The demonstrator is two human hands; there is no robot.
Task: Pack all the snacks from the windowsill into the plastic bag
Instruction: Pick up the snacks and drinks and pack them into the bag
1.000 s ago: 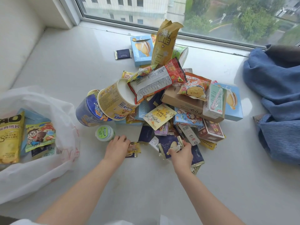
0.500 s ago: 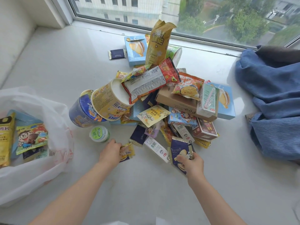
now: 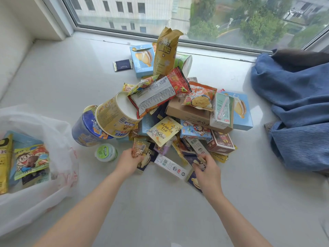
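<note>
A pile of snacks lies mid-windowsill: a yellow noodle cup [image 3: 114,116], a blue cup [image 3: 85,127], a red packet [image 3: 160,91], a tall yellow bag [image 3: 166,50], boxes and several small packets. My left hand [image 3: 129,162] grips a small clear orange packet [image 3: 140,147] at the pile's near edge, above a dark blue packet [image 3: 145,164]. My right hand [image 3: 207,170] pinches dark blue packets [image 3: 194,180] at the pile's front. The white plastic bag [image 3: 58,139] lies open at the left with a green cartoon packet [image 3: 31,161] and a yellow bag [image 3: 3,163] inside.
A green-lidded small tub [image 3: 106,152] stands between the cups and my left hand. A lone dark packet [image 3: 122,65] and a light blue box [image 3: 142,57] lie near the window. Blue cloth [image 3: 293,104] is bunched at the right. A white wall bounds the sill's left end.
My left hand has picked up the small orange packet and shifted right onto the dark blue packet. My right hand keeps its hold on the dark blue packets, gathering them at the pile's front.
</note>
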